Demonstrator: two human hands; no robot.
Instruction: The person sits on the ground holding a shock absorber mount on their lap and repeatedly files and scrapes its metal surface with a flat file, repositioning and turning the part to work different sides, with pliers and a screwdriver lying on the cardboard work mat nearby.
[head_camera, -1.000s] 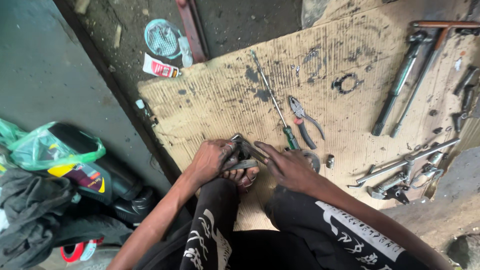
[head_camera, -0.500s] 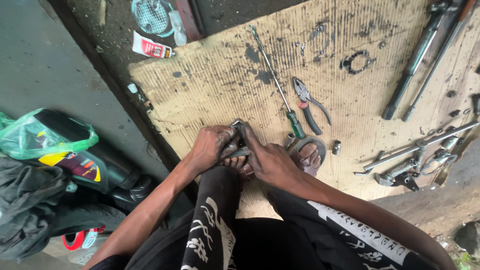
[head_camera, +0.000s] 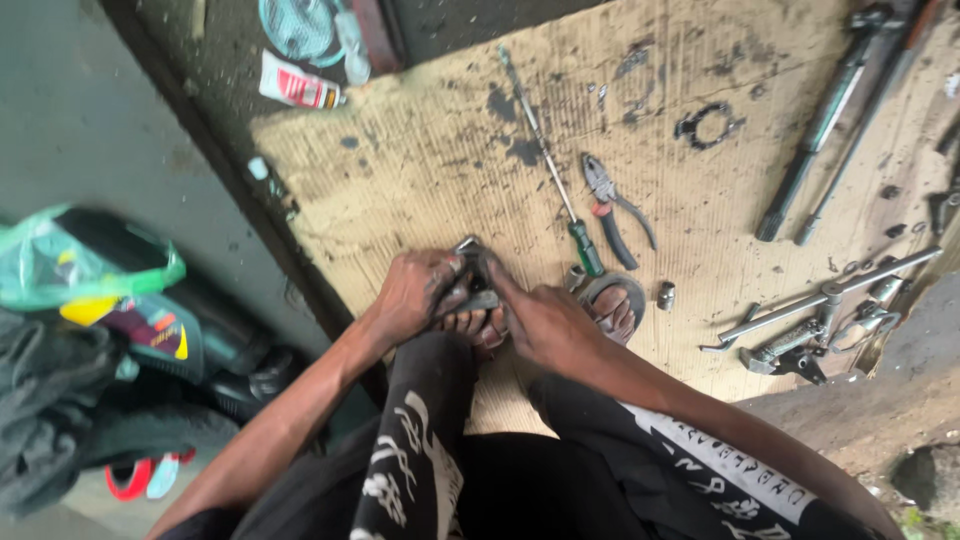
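Both hands on one small metal part (head_camera: 473, 285), held over his toes at the cardboard sheet (head_camera: 420, 170) edge. Left hand (head_camera: 415, 292) grip clamped on it, right hand (head_camera: 540, 322) likewise. Screwdriver (head_camera: 555, 170) and pliers (head_camera: 612, 205) lie just beyond.

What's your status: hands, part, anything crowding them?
Left hand and right hand both clamped on small metal part over cardboard sheet. Green-handled screwdriver and pliers lie just right, apart.

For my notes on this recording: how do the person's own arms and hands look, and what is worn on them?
Both arms are bare, with no sleeves in view. The left hand and right hand wear no gloves, and no watch or ring shows. Dark greasy smudges mark the fingers. Below the arms are black trousers with white printed patterns.
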